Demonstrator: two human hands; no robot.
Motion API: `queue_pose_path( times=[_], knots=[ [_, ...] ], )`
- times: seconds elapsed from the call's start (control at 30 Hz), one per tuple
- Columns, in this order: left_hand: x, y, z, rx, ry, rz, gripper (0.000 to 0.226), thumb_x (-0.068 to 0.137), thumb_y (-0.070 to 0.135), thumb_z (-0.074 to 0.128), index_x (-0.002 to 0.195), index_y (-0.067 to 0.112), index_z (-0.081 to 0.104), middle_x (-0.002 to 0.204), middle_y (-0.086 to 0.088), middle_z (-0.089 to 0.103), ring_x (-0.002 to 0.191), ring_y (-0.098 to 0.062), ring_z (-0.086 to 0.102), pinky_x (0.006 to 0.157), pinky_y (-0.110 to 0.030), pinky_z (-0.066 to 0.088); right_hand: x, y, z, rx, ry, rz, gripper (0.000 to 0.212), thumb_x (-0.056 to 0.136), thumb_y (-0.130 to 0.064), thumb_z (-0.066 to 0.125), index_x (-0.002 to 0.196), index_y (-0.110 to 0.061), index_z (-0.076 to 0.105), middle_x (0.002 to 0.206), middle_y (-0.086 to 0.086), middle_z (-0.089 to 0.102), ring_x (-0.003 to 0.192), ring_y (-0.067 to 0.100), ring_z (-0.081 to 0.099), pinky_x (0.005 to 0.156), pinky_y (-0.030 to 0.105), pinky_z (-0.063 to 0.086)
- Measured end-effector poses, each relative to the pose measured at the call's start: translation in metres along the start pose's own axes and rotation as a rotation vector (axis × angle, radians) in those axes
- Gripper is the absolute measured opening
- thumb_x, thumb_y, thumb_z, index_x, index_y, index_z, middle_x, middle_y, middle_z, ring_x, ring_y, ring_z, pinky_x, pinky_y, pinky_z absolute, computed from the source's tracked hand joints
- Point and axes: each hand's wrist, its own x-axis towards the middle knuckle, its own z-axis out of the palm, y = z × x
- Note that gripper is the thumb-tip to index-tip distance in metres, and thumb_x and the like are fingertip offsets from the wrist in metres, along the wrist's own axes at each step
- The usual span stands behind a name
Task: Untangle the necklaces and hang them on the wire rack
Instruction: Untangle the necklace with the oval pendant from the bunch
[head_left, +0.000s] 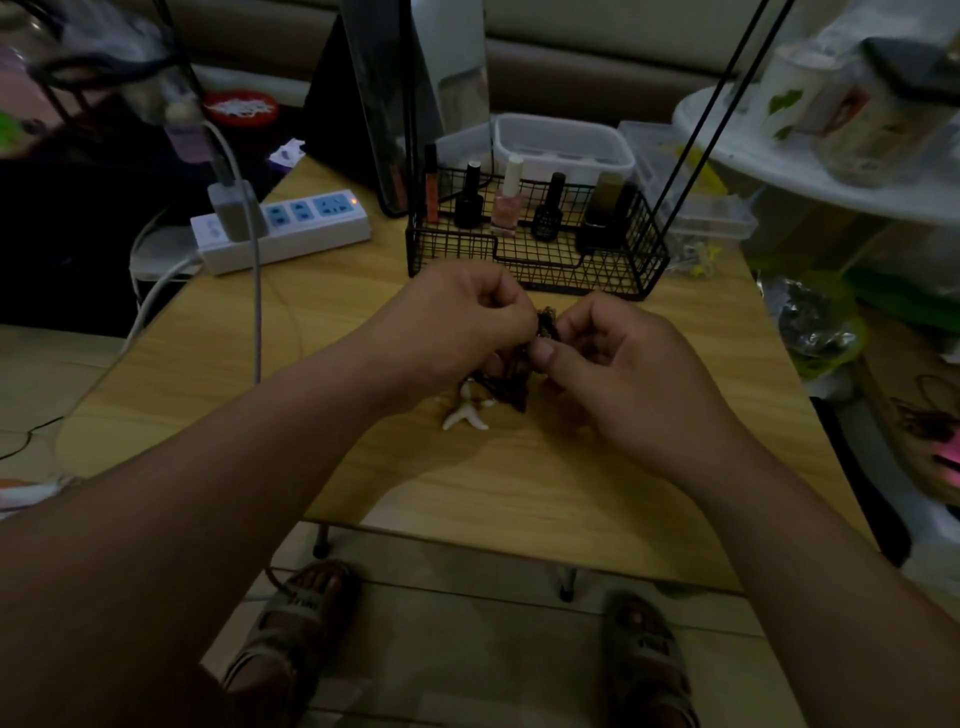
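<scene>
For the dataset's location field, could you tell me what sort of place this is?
Probably a home living room: a sofa stands behind a low wooden table, which holds a wire basket of nail polish bottles and a power strip.

Over the wooden table (519, 478), the left hand (452, 327) and the right hand (618, 364) pinch a dark tangle of necklaces (545, 325) between their fingertips. Strands hang to a white pendant (465, 415) at 6 o'clock. The wire rack (535, 260) stands at 12 o'clock, holding nail polish bottles (506, 200).
</scene>
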Motion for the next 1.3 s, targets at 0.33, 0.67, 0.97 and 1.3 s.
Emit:
queue_pose_path(
  times=[0.33, 0.67, 0.97, 1.3],
  knots=[
    [0.000, 0.006, 0.007, -0.193, -0.036, -0.123, 0.011, 0.098, 0.010, 0.063, 0.086, 0.009, 0.064, 0.071, -0.002, 0.068, 0.063, -0.009, 0.067, 0.058, -0.025, 0.056, 0.007, 0.000, 0.006, 0.531, 0.058, 0.148, 0.014, 0.099, -0.009, 0.064, 0.087, -0.015, 0.061, 0.077, 0.002, 0.069, 0.073, 0.021, 0.070, 0.058, 0.034, 0.054],
    [-0.004, 0.004, 0.003, 0.040, -0.091, -0.052, 0.007, 0.094, 0.016, 0.070, 0.093, 0.009, 0.068, 0.083, -0.013, 0.075, 0.068, -0.020, 0.073, 0.060, -0.028, 0.058, 0.003, 0.002, -0.003, -0.066, -0.017, -0.074, 0.011, 0.095, -0.021, 0.072, 0.088, -0.022, 0.064, 0.083, 0.003, 0.071, 0.074, 0.023, 0.070, 0.062, 0.052, 0.058],
    [-0.001, 0.006, -0.011, 0.016, -0.195, -0.071, 0.015, 0.101, 0.017, 0.065, 0.102, 0.002, 0.067, 0.087, -0.014, 0.073, 0.075, -0.020, 0.073, 0.069, -0.038, 0.062, 0.003, 0.004, -0.017, 0.211, 0.001, 0.028, 0.008, 0.096, -0.015, 0.071, 0.096, -0.008, 0.068, 0.086, 0.007, 0.073, 0.078, 0.019, 0.074, 0.061, 0.031, 0.059],
    [0.001, -0.001, 0.005, -0.036, -0.031, -0.064, 0.012, 0.093, 0.006, 0.071, 0.089, 0.010, 0.061, 0.080, -0.010, 0.071, 0.063, -0.014, 0.072, 0.058, -0.022, 0.055, 0.003, 0.008, -0.004, -0.021, -0.060, 0.027, 0.016, 0.095, -0.033, 0.072, 0.089, -0.020, 0.064, 0.083, 0.007, 0.072, 0.074, 0.031, 0.071, 0.066, 0.057, 0.060]
  ],
)
